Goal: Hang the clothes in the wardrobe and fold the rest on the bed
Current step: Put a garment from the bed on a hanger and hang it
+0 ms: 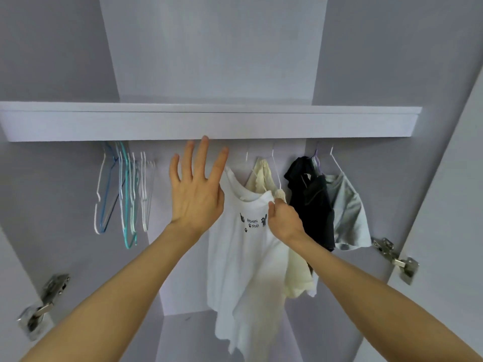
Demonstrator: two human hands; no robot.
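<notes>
Where empty hangers (122, 189) dangle, cream garment (264, 176) behind.

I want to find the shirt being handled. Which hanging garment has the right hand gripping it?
The white T-shirt with the black paw print, leftmost garment. The right hand pinches its shoulder; the cream, black and grey garments hang untouched.

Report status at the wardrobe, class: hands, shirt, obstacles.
Left hand open, raised beside white shirt. Right hand pinching its shoulder. Shirt hanging among other clothes. Nothing blocking.
</notes>
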